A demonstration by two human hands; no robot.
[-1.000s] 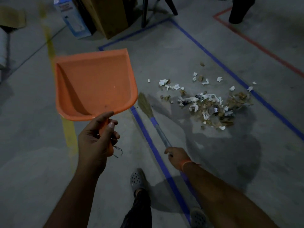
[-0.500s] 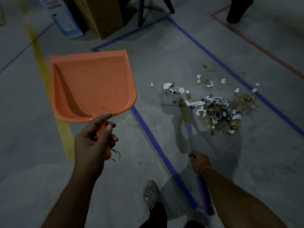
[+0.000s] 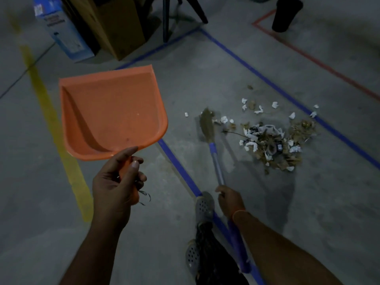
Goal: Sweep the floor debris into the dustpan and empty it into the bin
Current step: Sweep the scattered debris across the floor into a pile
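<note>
My left hand (image 3: 117,182) grips the handle of an orange dustpan (image 3: 111,112), held in the air above the floor with its pan empty. My right hand (image 3: 229,199) is closed on the blue and silver handle of a broom (image 3: 216,159). The broom's straw head (image 3: 207,125) rests on the floor at the left edge of the debris. A pile of torn white paper and brown scraps (image 3: 271,140) lies on the grey concrete, with loose bits scattered behind it. A black bin (image 3: 284,14) stands at the top right.
Blue tape lines (image 3: 267,79) frame the floor area around the debris; a yellow line (image 3: 51,124) runs on the left and a red line (image 3: 320,62) on the right. A cardboard box (image 3: 115,25), a blue carton (image 3: 61,31) and black stand legs (image 3: 166,19) stand at the back. My feet (image 3: 203,206) are below.
The broom head has swung from the blue line to the pile's left side, then back a little to the left. The dustpan stays raised in my left hand. The view has shifted.
</note>
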